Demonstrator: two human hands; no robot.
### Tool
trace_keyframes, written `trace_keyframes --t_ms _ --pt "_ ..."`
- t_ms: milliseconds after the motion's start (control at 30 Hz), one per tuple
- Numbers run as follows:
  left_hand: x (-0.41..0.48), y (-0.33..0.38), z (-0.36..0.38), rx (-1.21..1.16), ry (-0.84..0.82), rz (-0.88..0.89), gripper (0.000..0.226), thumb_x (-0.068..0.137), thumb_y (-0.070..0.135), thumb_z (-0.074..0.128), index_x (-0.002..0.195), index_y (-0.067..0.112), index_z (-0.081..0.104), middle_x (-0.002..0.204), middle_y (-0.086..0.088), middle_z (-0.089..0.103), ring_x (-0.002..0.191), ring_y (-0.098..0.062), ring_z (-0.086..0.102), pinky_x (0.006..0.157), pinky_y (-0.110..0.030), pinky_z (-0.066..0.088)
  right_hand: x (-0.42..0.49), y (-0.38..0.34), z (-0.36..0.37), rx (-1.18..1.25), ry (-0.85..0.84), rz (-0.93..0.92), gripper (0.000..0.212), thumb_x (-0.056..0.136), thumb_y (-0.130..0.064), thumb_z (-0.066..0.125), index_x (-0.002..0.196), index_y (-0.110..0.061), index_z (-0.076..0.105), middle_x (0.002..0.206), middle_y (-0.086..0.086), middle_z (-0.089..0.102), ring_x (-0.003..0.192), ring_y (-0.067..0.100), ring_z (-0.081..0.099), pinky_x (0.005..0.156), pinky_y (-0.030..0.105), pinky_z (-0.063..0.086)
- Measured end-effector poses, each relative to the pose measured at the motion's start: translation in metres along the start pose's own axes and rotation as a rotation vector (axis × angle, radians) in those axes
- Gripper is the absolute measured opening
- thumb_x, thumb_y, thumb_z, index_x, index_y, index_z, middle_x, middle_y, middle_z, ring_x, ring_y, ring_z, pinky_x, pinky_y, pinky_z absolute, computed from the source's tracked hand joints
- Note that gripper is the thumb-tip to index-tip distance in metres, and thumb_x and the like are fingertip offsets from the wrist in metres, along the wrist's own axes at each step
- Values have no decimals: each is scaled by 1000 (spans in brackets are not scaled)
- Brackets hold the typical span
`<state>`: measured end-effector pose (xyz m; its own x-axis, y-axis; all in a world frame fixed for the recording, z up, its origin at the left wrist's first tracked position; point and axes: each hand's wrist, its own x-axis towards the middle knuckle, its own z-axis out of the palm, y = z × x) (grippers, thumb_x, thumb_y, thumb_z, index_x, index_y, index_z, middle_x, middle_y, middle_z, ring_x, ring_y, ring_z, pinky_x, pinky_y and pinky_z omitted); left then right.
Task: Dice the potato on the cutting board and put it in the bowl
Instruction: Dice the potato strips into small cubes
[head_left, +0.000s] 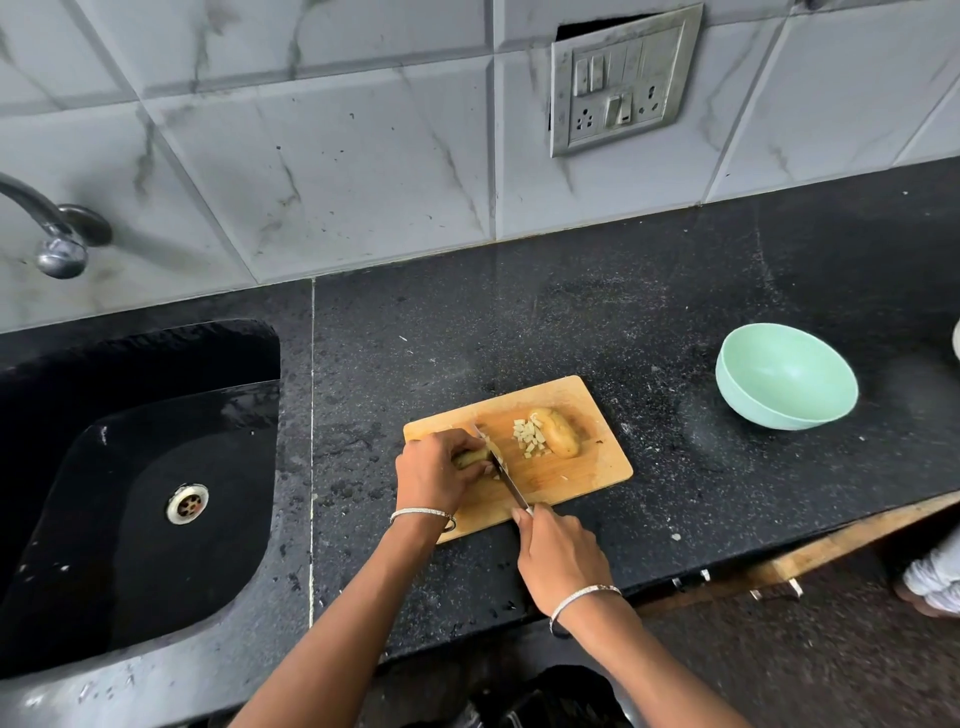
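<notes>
Both curled in firm grips: left hand (431, 475), right hand (558, 553).

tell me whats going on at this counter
A person is dicing a potato on the cutting board. The left hand holds a potato piece at the board's left end, and the right hand grips the knife, blade across that piece. Diced bits and an uncut potato half lie further right on the board. The green bowl stands empty on the counter, apart from the board.
</notes>
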<state>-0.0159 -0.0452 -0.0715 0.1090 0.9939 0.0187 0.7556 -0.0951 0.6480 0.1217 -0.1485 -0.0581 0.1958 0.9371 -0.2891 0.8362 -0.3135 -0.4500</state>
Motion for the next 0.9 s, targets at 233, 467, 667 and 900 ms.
trace_keyframes --t_ms 233,467,667,900 --pt "-1 -1 1 -13 -7 17 27 68 25 86 92 29 73 87 17 72 81 -4 66 79 -31 56 8 5 -2 26 -50 15 43 103 -48 26 98 -17 55 100 9 65 96 35 62 68 38 41" --pt "-1 1 0 -32 -12 4 27 67 23 86 91 28 74 87 15 72 83 -5 66 80 -29 54 21 16 -6 280 -163 74 48 101 -52 32 82 -15 56 81 10 64 73 28 60 63 34 44" --pt "2 5 -3 -42 -52 1 29 66 20 87 90 24 73 86 14 72 81 -2 64 77 -20 51 24 24 -16 951 -520 403 52 97 -57 45 74 -11 50 51 -1 31 36 9 19 36 14 12" --pt "5 7 -3 -1 -76 44 32 67 17 85 95 25 71 91 13 71 82 -3 62 73 -10 45 34 33 -14 1178 -730 492 52 95 -56 47 70 -11 53 51 -1 28 33 6 18 34 13 13"
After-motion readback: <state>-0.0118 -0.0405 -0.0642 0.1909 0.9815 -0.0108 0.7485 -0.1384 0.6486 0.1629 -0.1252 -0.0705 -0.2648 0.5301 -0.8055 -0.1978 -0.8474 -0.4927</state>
